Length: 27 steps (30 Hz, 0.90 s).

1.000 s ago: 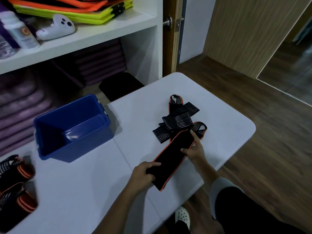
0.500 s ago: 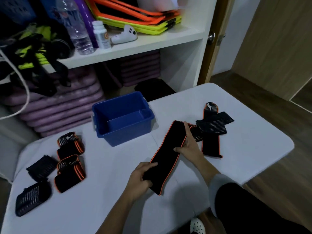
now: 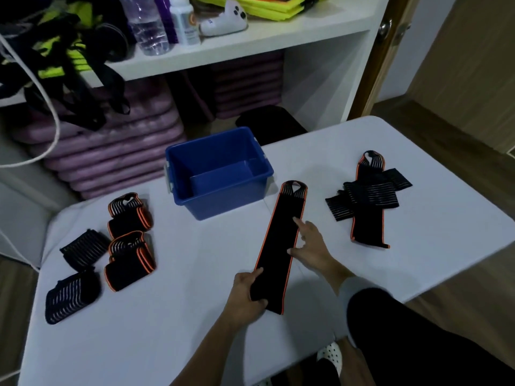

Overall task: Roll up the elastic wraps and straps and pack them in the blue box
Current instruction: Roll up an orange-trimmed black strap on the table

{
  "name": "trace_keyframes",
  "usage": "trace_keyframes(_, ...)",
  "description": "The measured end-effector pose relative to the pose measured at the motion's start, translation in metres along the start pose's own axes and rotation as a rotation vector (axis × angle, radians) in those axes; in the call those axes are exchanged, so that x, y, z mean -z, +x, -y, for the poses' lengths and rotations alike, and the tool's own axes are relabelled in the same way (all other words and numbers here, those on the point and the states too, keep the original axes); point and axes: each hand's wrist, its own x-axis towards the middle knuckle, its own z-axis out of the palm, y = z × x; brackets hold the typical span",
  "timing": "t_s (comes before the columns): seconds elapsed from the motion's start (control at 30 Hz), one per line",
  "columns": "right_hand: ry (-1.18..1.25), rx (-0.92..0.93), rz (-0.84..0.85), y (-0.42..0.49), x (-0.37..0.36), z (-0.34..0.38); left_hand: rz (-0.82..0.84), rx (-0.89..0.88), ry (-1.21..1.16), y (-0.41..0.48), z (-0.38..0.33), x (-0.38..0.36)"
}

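A long black wrap with orange edging [image 3: 278, 240] lies flat on the white table [image 3: 172, 324], stretched from near the blue box [image 3: 220, 174] toward me. My left hand [image 3: 246, 293] pinches its near end. Fingers spread, my right hand [image 3: 312, 246] rests on its right edge. The blue box stands open with nothing visible inside. A pile of unrolled wraps and striped straps [image 3: 367, 196] lies at the right. Rolled orange-edged wraps [image 3: 129, 213] [image 3: 129, 260] and rolled striped straps [image 3: 83, 249] [image 3: 71, 298] sit at the left.
A white shelf unit [image 3: 250, 40] behind the table holds bottles, a white controller, bright folded mats and dark harness straps. Purple mats are stacked beneath it. A white cord hangs at the far left. Wooden floor lies past the table's right edge.
The orange-edged wrap has been pulled away from the pile on the right and laid out straight nearer the blue box. The view swung left, bringing the rolled wraps into sight.
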Motion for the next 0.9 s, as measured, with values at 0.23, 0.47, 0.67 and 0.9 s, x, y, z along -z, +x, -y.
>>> trace_keyframes(0.23, -0.394, 0.083, -0.046, -0.015, -0.015, -0.001, -0.083, -0.115, 0.440, 0.000, -0.008, 0.013)
trace_keyframes(0.47, -0.566, 0.104, -0.025, -0.015, -0.017, -0.002, -0.014, -0.303, 0.802, 0.004, -0.014, 0.011)
trace_keyframes(0.67, -0.457, 0.126, -0.044, -0.018, -0.007, -0.004, -0.065, -0.354, 0.770, 0.014, -0.029, 0.009)
trace_keyframes(0.9, -0.035, 0.191, -0.431, -0.013, 0.064, -0.015, -0.124, -0.402, 0.303, 0.061, -0.086, -0.024)
